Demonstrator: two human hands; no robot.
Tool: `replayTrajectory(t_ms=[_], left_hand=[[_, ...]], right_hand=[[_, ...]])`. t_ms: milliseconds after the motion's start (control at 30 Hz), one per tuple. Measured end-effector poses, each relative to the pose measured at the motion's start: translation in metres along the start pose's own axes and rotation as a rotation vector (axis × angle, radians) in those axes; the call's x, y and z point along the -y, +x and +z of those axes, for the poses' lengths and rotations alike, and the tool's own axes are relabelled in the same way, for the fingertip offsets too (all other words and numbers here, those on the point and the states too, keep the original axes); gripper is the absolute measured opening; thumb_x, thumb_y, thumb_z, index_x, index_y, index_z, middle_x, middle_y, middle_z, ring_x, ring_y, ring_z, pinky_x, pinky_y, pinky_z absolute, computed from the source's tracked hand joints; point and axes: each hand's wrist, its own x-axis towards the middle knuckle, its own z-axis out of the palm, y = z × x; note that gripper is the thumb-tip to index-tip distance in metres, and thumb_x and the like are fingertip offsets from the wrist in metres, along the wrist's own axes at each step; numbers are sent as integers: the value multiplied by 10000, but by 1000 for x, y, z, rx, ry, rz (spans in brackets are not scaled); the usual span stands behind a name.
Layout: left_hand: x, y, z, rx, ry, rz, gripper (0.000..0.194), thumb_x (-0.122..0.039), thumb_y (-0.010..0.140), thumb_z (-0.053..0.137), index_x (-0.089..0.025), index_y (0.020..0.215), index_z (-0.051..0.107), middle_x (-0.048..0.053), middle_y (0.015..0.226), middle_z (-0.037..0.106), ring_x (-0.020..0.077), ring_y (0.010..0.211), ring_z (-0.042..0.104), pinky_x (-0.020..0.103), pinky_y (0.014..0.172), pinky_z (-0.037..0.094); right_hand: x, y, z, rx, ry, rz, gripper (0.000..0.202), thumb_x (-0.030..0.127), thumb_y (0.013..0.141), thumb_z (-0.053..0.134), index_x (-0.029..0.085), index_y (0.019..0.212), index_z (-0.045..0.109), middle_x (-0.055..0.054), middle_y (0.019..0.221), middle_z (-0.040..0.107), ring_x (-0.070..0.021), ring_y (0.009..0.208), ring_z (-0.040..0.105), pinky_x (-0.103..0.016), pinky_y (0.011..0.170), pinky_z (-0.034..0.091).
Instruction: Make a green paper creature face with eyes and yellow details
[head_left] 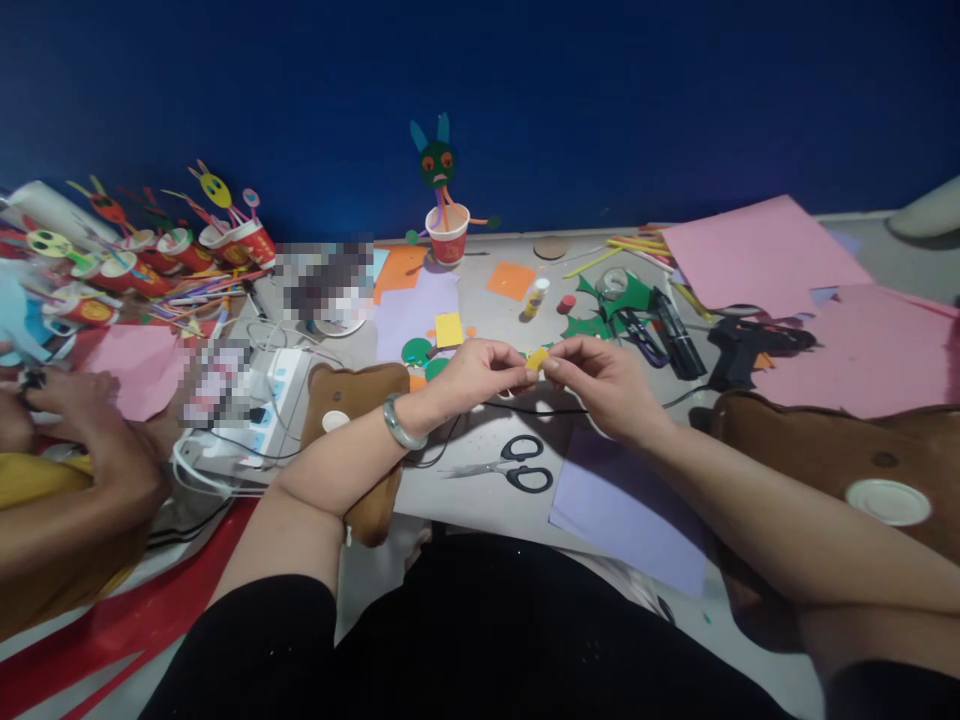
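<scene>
Both my hands meet above the middle of the table, pinching a small yellow paper piece (537, 359) between them. My left hand (487, 372), with a bangle at the wrist, has thumb and forefinger closed on its left side. At its right edge, my right hand (600, 380) grips with thumb and fingertips. Black-handled scissors (517, 466) lie just below my hands, blades to the left. A yellow square (449, 330) and green circles (416, 351) sit beyond my left hand. Farther back stand a glue stick (535, 298) and its red cap (566, 304).
A paper cup (448, 240) with a green-faced figure stands at the back. Green scraps, tape, pens and a black glue gun (757, 345) lie right, near pink sheets (772, 255). A power strip (276, 410) and another person's arms (90, 450) are at left.
</scene>
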Motion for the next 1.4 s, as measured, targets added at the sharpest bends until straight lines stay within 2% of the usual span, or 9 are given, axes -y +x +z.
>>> replayTrajectory(t_ms=[167, 467, 667, 900, 1000, 1167, 1400], left_hand=[[-1, 0, 1, -21, -37, 0, 427, -463, 661, 974, -140, 691, 696, -7, 653, 688, 75, 621, 601, 244, 642, 483], [0, 0, 1, -18, -19, 2, 391, -428, 731, 953, -137, 718, 693, 4, 683, 692, 84, 646, 611, 252, 657, 491], [3, 1, 0, -12, -36, 1, 407, -439, 698, 970, -137, 726, 698, 4, 687, 704, 81, 641, 615, 242, 648, 494], [10, 8, -8, -5, -86, 44, 334, -436, 849, 850, -129, 793, 731, 46, 770, 765, 78, 643, 634, 234, 647, 512], [5, 11, -18, -65, -51, 61, 320, -422, 822, 873, -130, 796, 746, 43, 761, 771, 77, 645, 634, 229, 662, 515], [-2, 17, -39, -237, 124, 122, 228, -308, 793, 868, -148, 708, 730, 16, 674, 733, 86, 620, 618, 233, 652, 493], [1, 21, -53, -367, 374, 168, 230, -279, 773, 848, -176, 633, 698, -3, 631, 690, 96, 607, 567, 250, 627, 440]], right_hand=[[-2, 0, 1, -6, 18, 8, 445, 599, 723, 922, 221, 764, 691, 13, 666, 631, -125, 608, 519, -278, 565, 417], [1, -1, 0, 7, -9, 22, 437, 596, 749, 904, 228, 743, 668, 15, 641, 604, -125, 592, 506, -278, 550, 406], [2, -1, 1, 23, 4, 60, 443, 599, 729, 917, 234, 740, 666, 15, 642, 610, -126, 584, 509, -268, 524, 401], [-2, 1, -2, -22, -7, 47, 437, 598, 767, 895, 230, 763, 660, 14, 651, 621, -125, 583, 513, -274, 547, 404], [-3, 3, -2, -63, 12, 12, 401, 553, 776, 894, 227, 758, 661, 15, 645, 638, -128, 604, 544, -275, 588, 436], [-3, 6, -1, -97, 63, 37, 387, 500, 759, 912, 238, 713, 631, -2, 644, 684, -142, 589, 599, -304, 624, 516], [-8, 7, -1, -74, 163, 91, 507, 502, 589, 1020, 239, 756, 620, 13, 686, 712, -125, 552, 618, -284, 557, 529]])
